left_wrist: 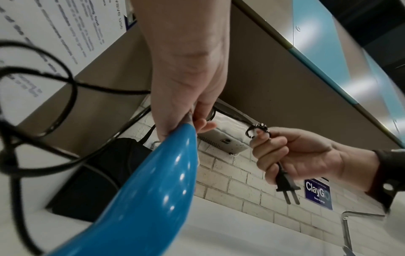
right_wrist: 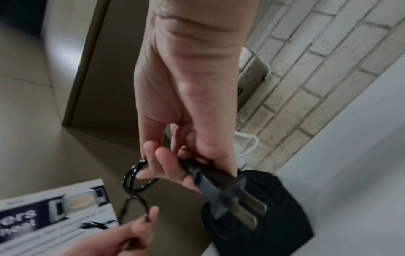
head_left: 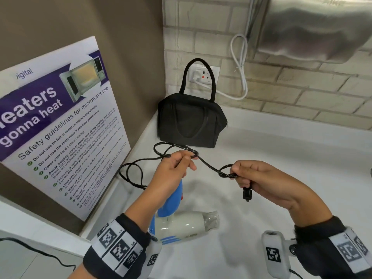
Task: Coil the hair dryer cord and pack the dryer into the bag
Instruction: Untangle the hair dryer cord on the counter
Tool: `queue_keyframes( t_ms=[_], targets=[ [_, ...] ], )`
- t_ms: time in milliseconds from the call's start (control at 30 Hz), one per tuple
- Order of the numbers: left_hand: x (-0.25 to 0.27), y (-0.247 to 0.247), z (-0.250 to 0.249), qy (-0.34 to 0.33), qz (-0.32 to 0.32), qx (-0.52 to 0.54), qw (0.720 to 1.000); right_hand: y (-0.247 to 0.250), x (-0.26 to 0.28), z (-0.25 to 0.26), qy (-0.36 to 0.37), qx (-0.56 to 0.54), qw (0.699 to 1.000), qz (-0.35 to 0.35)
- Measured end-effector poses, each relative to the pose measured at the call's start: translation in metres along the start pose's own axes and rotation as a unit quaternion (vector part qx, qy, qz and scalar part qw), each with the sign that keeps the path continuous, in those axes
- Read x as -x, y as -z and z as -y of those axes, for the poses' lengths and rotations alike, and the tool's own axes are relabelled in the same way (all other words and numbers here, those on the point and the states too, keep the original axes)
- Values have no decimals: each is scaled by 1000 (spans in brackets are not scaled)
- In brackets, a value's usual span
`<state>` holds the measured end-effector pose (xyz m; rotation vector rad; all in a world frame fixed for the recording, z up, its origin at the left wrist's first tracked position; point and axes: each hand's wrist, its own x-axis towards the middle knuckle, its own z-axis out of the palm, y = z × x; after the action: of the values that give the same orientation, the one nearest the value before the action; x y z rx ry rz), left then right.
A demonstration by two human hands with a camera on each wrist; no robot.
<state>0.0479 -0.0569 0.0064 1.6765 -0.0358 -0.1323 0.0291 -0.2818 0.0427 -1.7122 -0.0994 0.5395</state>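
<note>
A white and blue hair dryer (head_left: pixel 181 224) lies on the white counter (head_left: pixel 291 178) below my hands, its blue handle (left_wrist: pixel 149 190) rising toward my left palm. Its black cord (head_left: pixel 209 165) runs in loose loops on the left and stretches between both hands. My left hand (head_left: pixel 177 168) pinches the cord above the dryer. My right hand (head_left: pixel 251 176) grips the cord's end, with the two-pin plug (right_wrist: pixel 230 195) hanging below the fist. The black handbag (head_left: pixel 191 119) stands zipped in the counter's back corner, beyond my hands.
A microwave safety poster (head_left: pixel 60 121) leans on the brown wall at left. A white socket (head_left: pixel 203 75) with a white cable (head_left: pixel 239 67) sits on the brick wall behind the bag. A steel appliance (head_left: pixel 314 27) hangs at top right.
</note>
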Motion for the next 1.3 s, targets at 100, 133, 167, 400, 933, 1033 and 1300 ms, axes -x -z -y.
queue_keyframes(
  t_ms=[100, 133, 167, 400, 933, 1033, 1300],
  targets=[
    [0, -5, -3, -18, 12, -30, 999, -9, 4, 12, 7, 37, 998, 55],
    [0, -7, -2, -19, 12, -40, 999, -13, 5, 16, 12, 57, 996, 75],
    [0, -9, -1, -22, 14, -48, 999, -19, 4, 21, 20, 74, 993, 92],
    [7, -19, -1, -60, 20, -76, 995, -42, -13, 59, 100, 7, 995, 29],
    [20, -25, 11, -146, 7, -64, 987, -61, -96, 65, 21, 224, 974, 35],
    [22, -25, 10, -160, 4, -74, 984, -56, -96, 64, 9, 299, 952, 59],
    [18, -21, 10, -160, -7, -87, 983, -42, -61, 69, 138, 355, 922, -68]
  ],
)
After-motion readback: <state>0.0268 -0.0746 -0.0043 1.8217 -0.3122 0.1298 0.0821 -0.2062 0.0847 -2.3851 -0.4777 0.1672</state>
